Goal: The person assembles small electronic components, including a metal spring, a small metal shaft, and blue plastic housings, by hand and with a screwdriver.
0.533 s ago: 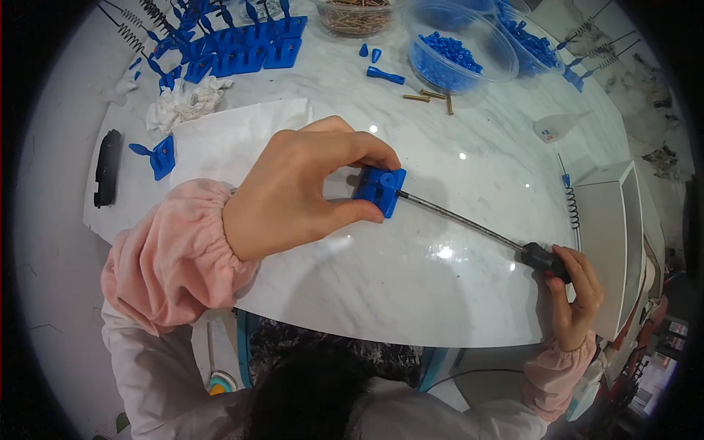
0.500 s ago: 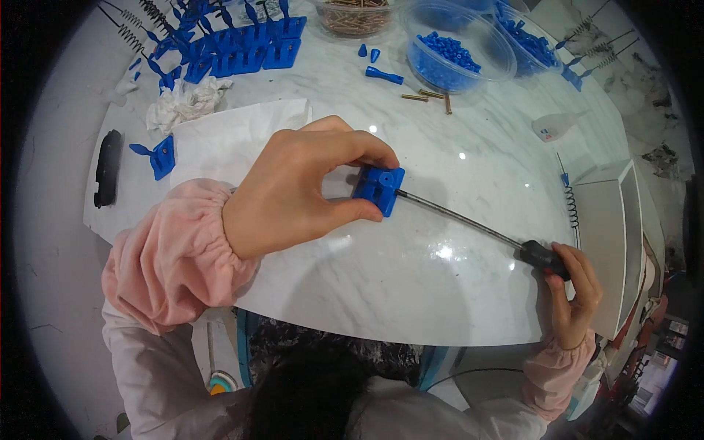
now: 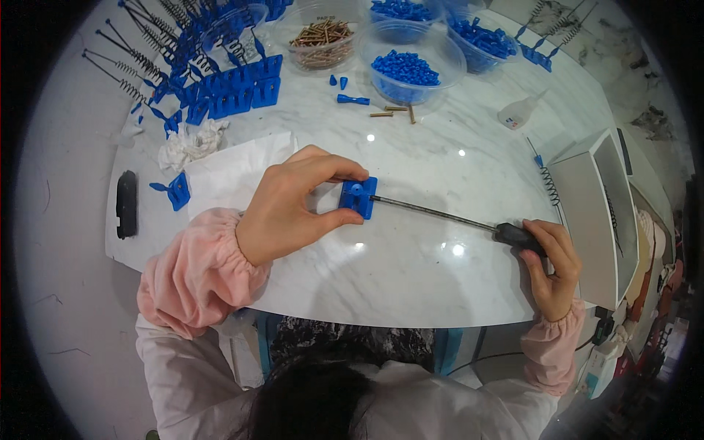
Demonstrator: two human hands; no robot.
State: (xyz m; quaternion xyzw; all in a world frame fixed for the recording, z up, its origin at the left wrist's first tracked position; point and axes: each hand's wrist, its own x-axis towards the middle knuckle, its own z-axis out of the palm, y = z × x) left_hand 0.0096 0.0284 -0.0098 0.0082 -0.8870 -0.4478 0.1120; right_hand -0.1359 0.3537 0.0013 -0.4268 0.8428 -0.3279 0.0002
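Left hand (image 3: pixel 290 205) closed in a pinch on a small square blue plastic block (image 3: pixel 358 196), thumb under the near edge, fingers curled over the far edge, block held just above or resting on the white marbled tabletop (image 3: pixel 411 271) near its middle; cannot tell which. Right hand (image 3: pixel 551 264) wrapped shut around the black handle of a long thin steel-shafted screwdriver (image 3: pixel 447 215), fingers fully curled, handle close to the table's right edge beside a white open-sided box (image 3: pixel 587 213). Tip meeting the block's right-hand side; exact seat of the tip hidden. Long axis of the screwdriver running nearly level across the table, handle at the right and slightly nearer the body, tip pointing left and a little away, straight at the block. Block's broad face turned upward. Likely trouble from here: tip slipping off its seat because of the long shaft and the far-off grip, then skating toward the thumb or fingertips; block twisting in the pinch if the grip is too light; shaft flexing under side load. Farther back, well apart: clear plastic bowls of small blue pieces (image 3: pixel 407 66), a clear bowl of brass-coloured screws (image 3: pixel 323 35), rows of blue plastic brackets (image 3: pixel 235 92), a crumpled white tissue (image 3: pixel 189 145).
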